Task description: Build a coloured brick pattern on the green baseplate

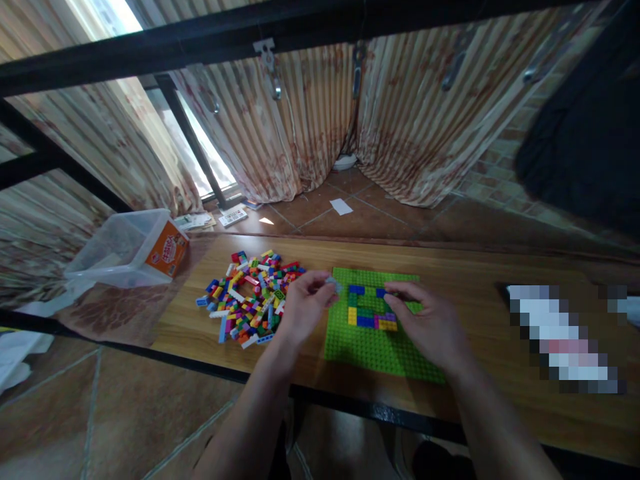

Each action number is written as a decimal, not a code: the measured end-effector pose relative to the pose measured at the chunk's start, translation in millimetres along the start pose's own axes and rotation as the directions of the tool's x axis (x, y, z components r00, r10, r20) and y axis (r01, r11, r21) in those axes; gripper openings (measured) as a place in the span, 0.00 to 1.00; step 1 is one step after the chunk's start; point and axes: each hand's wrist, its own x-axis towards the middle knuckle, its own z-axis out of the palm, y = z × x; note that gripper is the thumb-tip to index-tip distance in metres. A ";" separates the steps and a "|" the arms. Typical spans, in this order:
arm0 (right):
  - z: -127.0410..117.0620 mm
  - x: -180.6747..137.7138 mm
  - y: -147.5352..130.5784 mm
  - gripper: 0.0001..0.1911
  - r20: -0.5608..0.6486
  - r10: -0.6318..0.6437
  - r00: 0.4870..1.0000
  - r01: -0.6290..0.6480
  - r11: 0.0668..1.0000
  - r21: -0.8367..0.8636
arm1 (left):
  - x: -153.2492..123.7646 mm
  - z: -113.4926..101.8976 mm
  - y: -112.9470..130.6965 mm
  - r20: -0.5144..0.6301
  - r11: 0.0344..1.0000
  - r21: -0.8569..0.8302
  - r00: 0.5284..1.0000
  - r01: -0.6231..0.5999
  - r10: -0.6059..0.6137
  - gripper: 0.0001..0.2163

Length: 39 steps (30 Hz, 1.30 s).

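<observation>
A green baseplate (345,347) lies on the wooden table in front of me. Blue, yellow, green and purple bricks are built up on it, among them a yellow brick (353,315) and a long blue brick (365,321). Over the plate's left edge, my left hand (310,293) pinches a small pale grey-blue brick (333,285). My right hand (425,320) reaches over the plate's right side, with thumb and forefinger closed on a blue brick (381,293). Whether that brick is pressed onto the plate cannot be made out.
Left of the plate spreads a pile of loose coloured bricks (250,300). A clear plastic box (125,247) with an orange label stands beyond it. At the right lies a blurred-out object (560,340). A black metal bar (300,27) crosses above, before the curtains.
</observation>
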 end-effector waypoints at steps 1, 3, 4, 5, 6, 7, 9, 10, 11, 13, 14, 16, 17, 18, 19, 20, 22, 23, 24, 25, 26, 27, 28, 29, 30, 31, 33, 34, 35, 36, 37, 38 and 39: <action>0.8 -0.4 1.0 0.13 0.049 -0.005 0.999 0.004 1.000 0.016 | -3.3 13.2 -4.9 0.041 1.000 -0.015 0.999 0.007 -0.006 0.12; 2.1 -1.1 3.9 0.14 0.128 -0.016 0.992 0.011 0.999 0.040 | -7.6 32.5 -14.1 0.068 0.999 -0.037 0.998 0.006 -0.003 0.10; 2.5 -1.3 5.6 0.14 0.150 -0.020 0.988 0.014 0.999 0.043 | -8.6 38.6 -18.0 0.081 0.999 -0.041 0.997 0.000 0.003 0.09; 2.8 -1.2 7.4 0.14 0.160 -0.020 0.987 0.015 0.999 0.037 | -9.0 42.6 -21.2 0.096 0.999 -0.037 0.995 -0.004 0.007 0.09; 3.0 -0.9 9.2 0.14 0.162 -0.017 0.987 0.013 1.000 0.027 | -8.9 44.9 -23.6 0.112 1.000 -0.026 0.994 -0.010 0.013 0.08; 3.0 -0.4 10.9 0.13 0.161 -0.012 0.987 0.010 1.000 0.015 | -8.4 46.2 -25.3 0.128 1.000 -0.010 0.992 -0.018 0.019 0.08; 2.9 1.2 13.4 0.11 0.159 -0.008 0.987 0.009 1.000 -0.006 | -6.9 47.2 -27.3 0.145 0.999 0.018 0.989 -0.034 0.031 0.07; 2.8 2.2 14.2 0.11 0.160 -0.012 0.987 0.014 1.000 -0.011 | -6.0 47.6 -27.9 0.149 0.999 0.025 0.988 -0.042 0.038 0.07; 2.7 3.3 14.7 0.11 0.164 -0.020 0.986 0.022 1.000 -0.013 | -5.1 48.3 -28.6 0.151 0.998 0.029 0.988 -0.049 0.044 0.06; 2.6 5.5 15.4 0.11 0.171 -0.037 0.985 0.041 0.999 -0.017 | -3.3 50.1 -30.2 0.156 0.998 0.042 0.987 -0.055 0.048 0.06; 2.4 6.4 15.7 0.11 0.172 -0.043 0.984 0.047 0.999 -0.022 | -2.5 51.0 -31.0 0.162 0.997 0.057 0.986 -0.058 0.049 0.05; 2.1 7.9 17.5 0.11 0.173 -0.051 0.984 0.058 0.998 -0.034 | -1.1 52.2 -31.4 0.177 0.989 0.125 0.982 -0.083 0.060 0.04; 2.0 8.4 19.0 0.11 0.174 -0.055 0.983 0.063 0.997 -0.042 | -0.5 52.1 -30.6 0.178 0.976 0.188 0.981 -0.111 0.078 0.04; 1.8 8.7 21.1 0.11 0.172 -0.059 0.983 0.069 0.996 -0.053 | 0.0 51.5 -29.1 0.173 0.952 0.270 0.980 -0.147 0.103 0.04; 1.8 8.8 23.5 0.11 0.172 -0.063 0.983 0.076 0.995 -0.070 | 0.4 50.4 -26.9 0.162 0.914 0.364 0.978 -0.181 0.130 0.04; 1.8 8.8 26.1 0.11 0.172 -0.068 0.983 0.085 0.992 -0.090 | 0.8 49.0 -24.2 0.143 0.865 0.461 0.978 -0.199 0.150 0.04; 2.5 8.6 31.1 0.10 0.169 -0.067 0.983 0.092 0.985 -0.143 | 1.6 46.1 -18.7 0.095 0.764 0.615 0.981 -0.193 0.172 0.07; 3.1 8.4 33.1 0.10 0.165 -0.057 0.985 0.085 0.982 -0.171 | 2.0 45.1 -16.6 0.076 0.727 0.662 0.981 -0.182 0.176 0.08; 3.9 8.3 34.6 0.10 0.157 -0.043 0.987 0.073 0.978 -0.195 | 2.4 44.6 -15.3 0.068 0.702 0.690 0.981 -0.178 0.182 0.09; 4.9 8.3 35.5 0.10 0.146 -0.025 0.989 0.056 0.976 -0.213 | 2.6 44.7 -14.8 0.070 0.684 0.706 0.979 -0.185 0.192 0.09; 6.0 8.3 36.0 0.10 0.132 -0.005 0.991 0.035 0.974 -0.224 | 2.8 45.3 -15.0 0.086 0.670 0.714 0.975 -0.204 0.205 0.10; 7.2 8.4 36.3 0.10 0.120 0.010 0.993 0.018 0.974 -0.227 | 2.8 46.4 -15.8 0.109 0.657 0.719 0.970 -0.226 0.215 0.10; 8.4 8.5 36.4 0.10 0.108 0.019 0.994 0.006 0.975 -0.222 | 2.9 47.8 -17.0 0.130 0.644 0.725 0.967 -0.244 0.220 0.10; 9.6 8.6 36.5 0.10 0.097 0.023 0.995 -0.001 0.977 -0.214 | 2.9 49.2 -18.3 0.147 0.629 0.734 0.964 -0.257 0.222 0.10; 10.6 8.6 36.8 0.11 0.087 0.024 0.996 -0.006 0.979 -0.202 | 3.1 50.6 -19.5 0.160 0.614 0.743 0.961 -0.267 0.225 0.11; 11.5 8.6 37.4 0.11 0.077 0.027 0.997 -0.012 0.982 -0.188 | 3.4 51.6 -20.5 0.166 0.601 0.752 0.960 -0.272 0.227 0.11; 12.8 8.3 39.0 0.11 0.056 0.040 0.998 -0.031 0.987 -0.160 | 4.3 52.8 -21.7 0.172 0.585 0.761 0.957 -0.280 0.234 0.11; 13.2 8.2 40.1 0.11 0.049 0.051 0.997 -0.044 0.988 -0.146 | 4.9 53.0 -21.9 0.176 0.581 0.763 0.956 -0.284 0.236 0.11; 13.6 7.9 41.1 0.11 0.046 0.063 0.997 -0.057 0.990 -0.131 | 5.5 52.9 -21.9 0.180 0.578 0.764 0.955 -0.287 0.236 0.11; 14.1 7.7 42.1 0.11 0.043 0.075 0.996 -0.070 0.991 -0.117 | 6.1 52.7 -21.9 0.184 0.575 0.765 0.954 -0.289 0.235 0.11; 14.7 7.5 42.8 0.11 0.039 0.085 0.996 -0.081 0.991 -0.108 | 6.6 52.4 -21.9 0.186 0.573 0.767 0.955 -0.289 0.233 0.11; 15.6 7.2 43.2 0.11 0.033 0.092 0.995 -0.088 0.991 -0.105 | 6.9 52.2 -21.9 0.187 0.571 0.769 0.955 -0.289 0.231 0.11; 16.7 7.0 43.2 0.11 0.024 0.094 0.995 -0.091 0.990 -0.109 | 7.1 52.1 -22.1 0.188 0.569 0.770 0.955 -0.290 0.231 0.11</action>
